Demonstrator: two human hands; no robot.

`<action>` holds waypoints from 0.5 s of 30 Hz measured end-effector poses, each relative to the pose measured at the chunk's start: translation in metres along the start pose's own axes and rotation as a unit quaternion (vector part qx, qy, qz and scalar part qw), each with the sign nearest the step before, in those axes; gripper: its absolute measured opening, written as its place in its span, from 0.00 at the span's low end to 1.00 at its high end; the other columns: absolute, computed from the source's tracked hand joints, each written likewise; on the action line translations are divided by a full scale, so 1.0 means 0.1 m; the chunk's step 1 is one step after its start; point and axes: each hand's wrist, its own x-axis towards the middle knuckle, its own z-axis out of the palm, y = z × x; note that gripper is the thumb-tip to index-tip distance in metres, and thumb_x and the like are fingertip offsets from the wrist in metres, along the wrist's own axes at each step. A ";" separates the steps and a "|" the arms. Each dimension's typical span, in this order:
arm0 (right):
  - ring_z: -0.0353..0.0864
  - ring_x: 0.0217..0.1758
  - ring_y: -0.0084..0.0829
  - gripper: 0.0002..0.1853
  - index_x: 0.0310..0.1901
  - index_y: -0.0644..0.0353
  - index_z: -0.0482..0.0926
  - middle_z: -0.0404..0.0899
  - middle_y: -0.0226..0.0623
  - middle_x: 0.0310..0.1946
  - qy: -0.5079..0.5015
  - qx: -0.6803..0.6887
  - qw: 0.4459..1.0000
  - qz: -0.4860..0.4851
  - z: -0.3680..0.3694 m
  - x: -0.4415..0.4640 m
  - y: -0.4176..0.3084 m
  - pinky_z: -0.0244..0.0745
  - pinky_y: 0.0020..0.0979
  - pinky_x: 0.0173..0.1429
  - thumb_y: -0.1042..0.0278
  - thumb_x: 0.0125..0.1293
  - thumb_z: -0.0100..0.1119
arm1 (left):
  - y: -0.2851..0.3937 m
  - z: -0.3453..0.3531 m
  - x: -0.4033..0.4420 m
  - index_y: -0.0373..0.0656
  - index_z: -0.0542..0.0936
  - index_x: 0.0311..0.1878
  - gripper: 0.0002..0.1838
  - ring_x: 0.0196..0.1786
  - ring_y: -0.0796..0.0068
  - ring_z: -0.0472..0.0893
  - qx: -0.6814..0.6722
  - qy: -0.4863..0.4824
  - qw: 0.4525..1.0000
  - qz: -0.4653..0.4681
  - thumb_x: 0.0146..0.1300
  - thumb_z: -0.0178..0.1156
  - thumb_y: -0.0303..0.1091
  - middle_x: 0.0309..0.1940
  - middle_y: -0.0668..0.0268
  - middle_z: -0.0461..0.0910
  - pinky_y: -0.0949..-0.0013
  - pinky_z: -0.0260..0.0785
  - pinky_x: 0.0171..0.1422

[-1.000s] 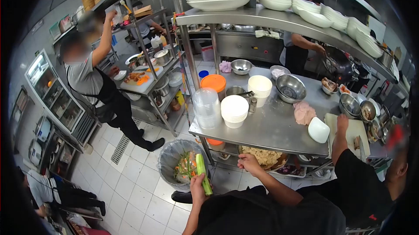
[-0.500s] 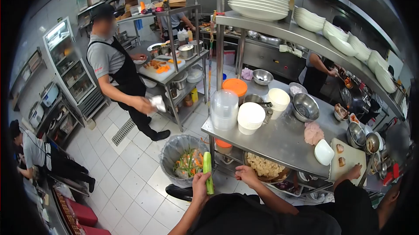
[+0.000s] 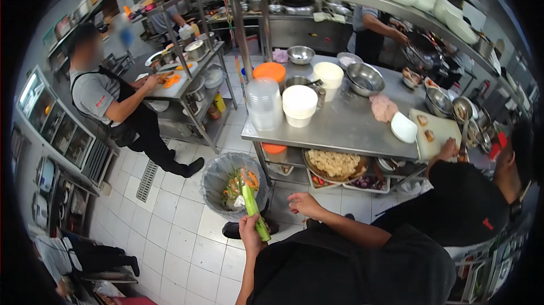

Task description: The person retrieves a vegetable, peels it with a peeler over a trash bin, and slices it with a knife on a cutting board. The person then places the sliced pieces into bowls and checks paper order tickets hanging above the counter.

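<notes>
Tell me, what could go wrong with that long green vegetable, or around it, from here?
The green vegetable slants with its far end apparently above the open bin; if the fingers of the left hand loosen, it could drop among the scraps.

A dark shoe stands close beside the bin, so a careless step might nudge it.

The white dish sits near the counter's front edge; a bump could perhaps knock it off.

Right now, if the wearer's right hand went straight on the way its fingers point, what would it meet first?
Probably the long green vegetable gripped in the left hand: the right hand points across toward it. Depth is unclear in this single view, so it might pass above or below.
</notes>
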 end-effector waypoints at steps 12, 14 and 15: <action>0.79 0.30 0.25 0.15 0.49 0.67 0.74 0.79 0.37 0.29 0.030 -0.007 0.999 0.023 0.21 -0.24 -0.03 0.75 0.25 0.34 0.75 0.60 0.57 | 0.08 -0.22 -0.17 0.42 0.65 0.41 0.13 0.22 0.70 0.73 0.039 -0.003 0.999 0.017 0.58 0.56 0.35 0.25 0.61 0.72 0.67 0.67 0.22; 0.78 0.27 0.23 0.14 0.49 0.66 0.74 0.80 0.35 0.27 0.026 -0.002 1.000 -0.003 0.24 -0.16 0.07 0.73 0.25 0.32 0.74 0.61 0.56 | 0.09 -0.25 -0.18 0.42 0.65 0.41 0.13 0.22 0.70 0.73 0.039 -0.005 0.999 0.017 0.58 0.56 0.35 0.25 0.61 0.72 0.67 0.67 0.23; 0.78 0.27 0.23 0.14 0.49 0.66 0.74 0.80 0.35 0.27 0.027 0.000 1.000 -0.002 0.25 -0.16 0.09 0.73 0.25 0.32 0.74 0.61 0.56 | 0.09 -0.27 -0.18 0.42 0.65 0.41 0.12 0.23 0.70 0.73 0.038 -0.005 0.999 0.020 0.58 0.56 0.35 0.25 0.61 0.72 0.67 0.67 0.23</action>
